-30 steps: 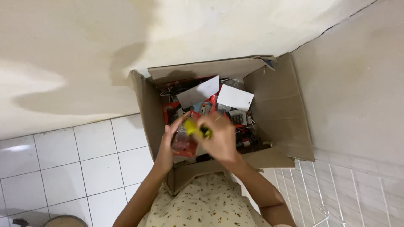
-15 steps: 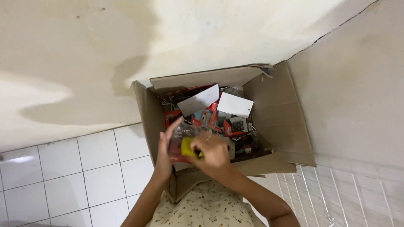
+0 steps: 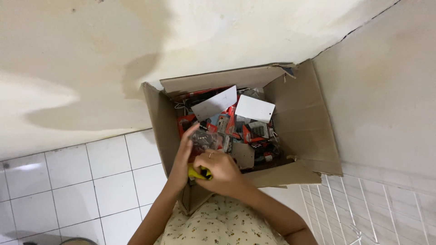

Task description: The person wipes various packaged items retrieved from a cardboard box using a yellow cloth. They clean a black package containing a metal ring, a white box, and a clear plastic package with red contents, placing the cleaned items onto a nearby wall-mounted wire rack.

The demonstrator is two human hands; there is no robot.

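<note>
An open cardboard box (image 3: pixel 309 122) stands on the floor in a wall corner, filled with several small red and clear packaged items (image 3: pixel 236 127) and two white cards (image 3: pixel 254 108). My left hand (image 3: pixel 184 156) holds a clear packet with dark small parts (image 3: pixel 203 139) at the box's near left edge. My right hand (image 3: pixel 222 170), wearing a ring, is closed around a small yellow object (image 3: pixel 198 173) just below that packet. Both hands touch each other over the box rim.
White floor tiles (image 3: pixel 81 181) lie to the left. Stained cream walls (image 3: pixel 91 54) meet behind the box. A white wire rack (image 3: pixel 377 213) sits at the lower right. My floral-print garment (image 3: pixel 218 224) fills the bottom centre.
Both hands have drawn back from the box's middle toward its near left edge, carrying the packet and the yellow object with them.
</note>
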